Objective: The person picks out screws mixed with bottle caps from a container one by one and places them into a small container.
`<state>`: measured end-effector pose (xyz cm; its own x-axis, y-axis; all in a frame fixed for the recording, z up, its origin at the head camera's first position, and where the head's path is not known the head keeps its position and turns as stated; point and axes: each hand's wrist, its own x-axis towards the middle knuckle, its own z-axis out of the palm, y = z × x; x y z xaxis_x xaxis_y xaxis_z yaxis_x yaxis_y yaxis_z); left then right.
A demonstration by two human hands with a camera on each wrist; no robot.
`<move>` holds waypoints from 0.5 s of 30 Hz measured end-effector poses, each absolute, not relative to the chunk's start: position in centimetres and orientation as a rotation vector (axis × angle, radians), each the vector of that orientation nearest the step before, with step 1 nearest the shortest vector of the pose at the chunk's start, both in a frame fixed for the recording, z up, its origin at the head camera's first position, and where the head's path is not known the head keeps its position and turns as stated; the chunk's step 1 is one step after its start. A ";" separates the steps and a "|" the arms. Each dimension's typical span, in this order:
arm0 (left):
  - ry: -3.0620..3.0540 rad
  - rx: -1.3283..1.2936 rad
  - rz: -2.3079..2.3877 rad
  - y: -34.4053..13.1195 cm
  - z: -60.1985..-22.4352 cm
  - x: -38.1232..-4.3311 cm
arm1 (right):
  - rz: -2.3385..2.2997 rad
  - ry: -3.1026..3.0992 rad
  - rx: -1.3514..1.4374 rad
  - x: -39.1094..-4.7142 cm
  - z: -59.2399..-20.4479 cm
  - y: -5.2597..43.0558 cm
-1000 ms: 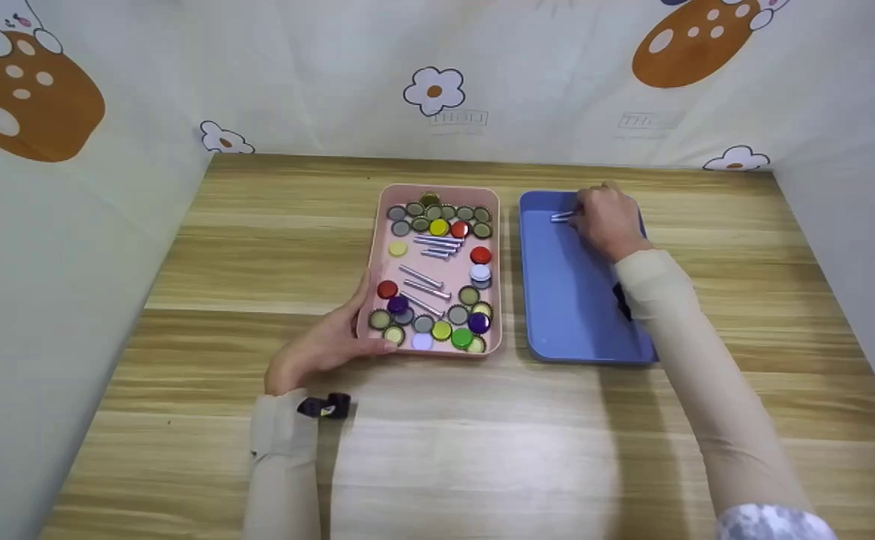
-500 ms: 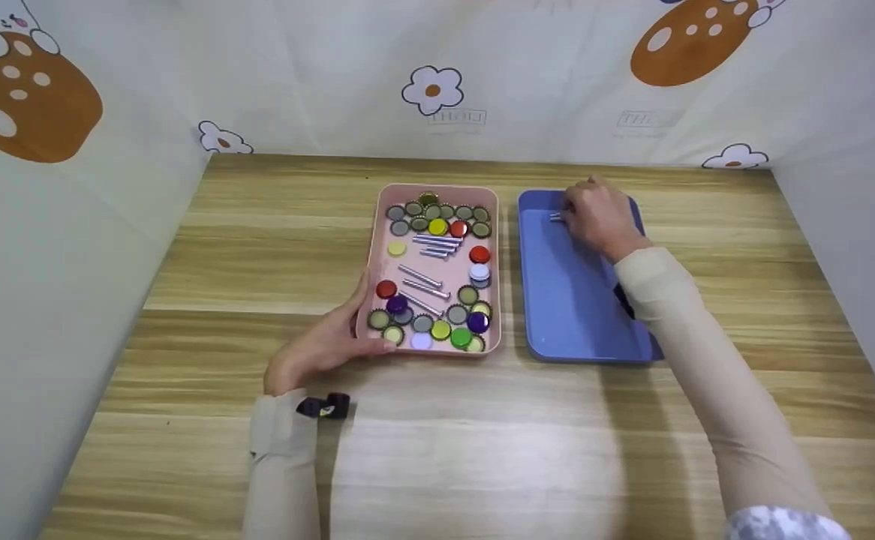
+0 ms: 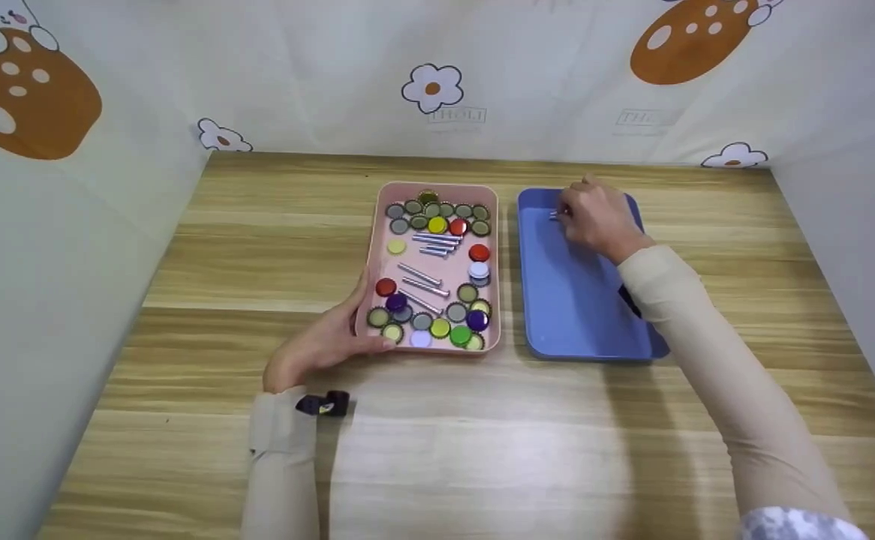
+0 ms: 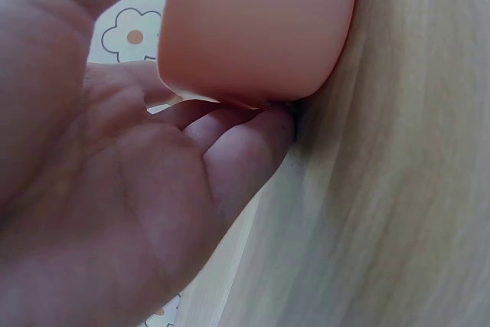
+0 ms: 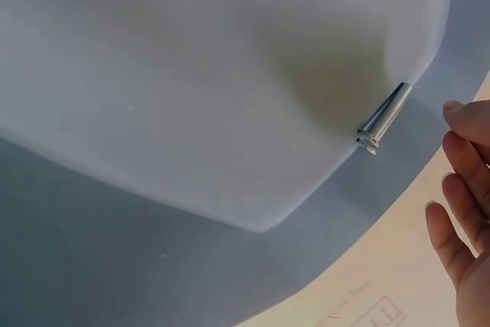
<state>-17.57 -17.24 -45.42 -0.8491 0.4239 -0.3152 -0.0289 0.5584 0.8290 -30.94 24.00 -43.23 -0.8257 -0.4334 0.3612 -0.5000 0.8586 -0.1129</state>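
Pink tray (image 3: pixel 460 193) on the left, blue tray (image 3: pixel 584 315) on the right, side by side toward the far edge of the desk (image 3: pixel 475 442). Left hand (image 3: pixel 329 337) has hold of the pink one at its near-left corner, thumb over the near rim and fingers curled against the left side. Right hand (image 3: pixel 601 217) is over the far end of the blue tray; the wrist cam shows its fingers loosely spread, with nothing pinched that I can see. What look like two silver bolts (image 5: pixel 390 115) lie together near the blue tray's far-left corner, at the foot of the wall. Progress-wise, I'd call it early days: that pair is all I can spot in the blue tray, while a small bunch of bolts (image 3: pixel 434 238) and three looser ones (image 3: pixel 425 287) lie mid-tray in the pink one, with bottle caps (image 3: pixel 457 312) scattered toward its far and near edges, none visible in the blue.
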 end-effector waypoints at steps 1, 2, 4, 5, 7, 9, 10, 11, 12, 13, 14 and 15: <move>2.304 0.317 1.246 -17.2 -45.4 -17.6 | 0.292 -2.701 0.713 -30.9 -43.3 24.0; 2.304 0.315 1.245 -17.2 -45.4 -17.6 | 0.297 -2.692 0.725 -30.9 -43.3 24.0; 2.304 0.312 1.241 -17.2 -45.4 -17.7 | 0.303 -2.665 0.752 -30.7 -43.3 23.9; 2.306 0.310 1.237 -17.2 -45.5 -17.7 | 0.302 -2.650 0.759 -30.7 -43.4 23.9; 2.303 0.306 1.237 -17.3 -45.5 -17.7 | 0.306 -2.621 0.773 -30.5 -43.5 23.8; 2.304 0.303 1.233 -17.3 -45.5 -17.7 | 0.307 -2.595 0.790 -30.3 -43.5 23.8; 2.303 0.302 1.232 -17.3 -45.5 -17.7 | 0.312 -2.587 0.797 -30.1 -43.6 23.7; 2.305 0.301 1.230 -17.3 -45.5 -17.7 | 0.315 -2.580 0.808 -30.0 -43.6 23.7; 2.306 0.300 1.228 -17.3 -45.5 -17.7 | 0.323 -2.571 0.822 -29.9 -43.6 23.6; 2.307 0.298 1.226 -17.3 -45.5 -17.7 | 0.322 -2.564 0.838 -29.8 -43.6 23.6; 2.308 0.298 1.221 -17.3 -45.4 -17.7 | 0.324 -2.554 0.854 -29.7 -43.5 23.5; 2.309 0.290 1.217 -17.3 -45.4 -17.7 | 0.327 -2.544 0.871 -29.6 -43.5 23.4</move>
<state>-17.68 -17.25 -45.41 -0.8472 0.4103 -0.3375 -0.0467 0.5753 0.8166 -29.61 23.38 -43.53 -0.7106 -0.5255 0.4679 -0.6268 0.7749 -0.0818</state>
